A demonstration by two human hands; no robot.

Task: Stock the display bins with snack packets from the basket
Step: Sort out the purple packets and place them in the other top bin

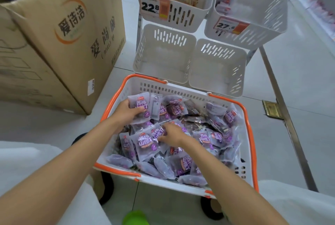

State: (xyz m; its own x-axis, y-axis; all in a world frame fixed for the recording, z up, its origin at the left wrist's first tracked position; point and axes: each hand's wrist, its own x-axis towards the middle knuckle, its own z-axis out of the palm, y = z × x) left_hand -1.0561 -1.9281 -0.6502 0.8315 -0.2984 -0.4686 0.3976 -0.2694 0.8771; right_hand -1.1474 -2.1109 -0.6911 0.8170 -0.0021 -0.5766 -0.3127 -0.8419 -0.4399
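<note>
A white basket with orange rim and handles (pixel 251 134) sits on the floor, filled with several purple snack packets (pixel 204 138). My left hand (pixel 126 113) grips a stack of purple packets (pixel 140 107) at the basket's far left corner. My right hand (pixel 173 134) reaches into the middle of the pile and pinches a packet (pixel 157 133). Beyond the basket stand two low white display bins, left (pixel 145 52) and right (pixel 241 69), with nothing visible inside.
A large cardboard box (pixel 59 43) stands at the left. Two upper bins carry price tags: the left one (pixel 181 20) holds brown snack bags, the right one (pixel 268 25) looks bare. A metal floor strip (pixel 286 108) runs along the right. Tiled floor surrounds the basket.
</note>
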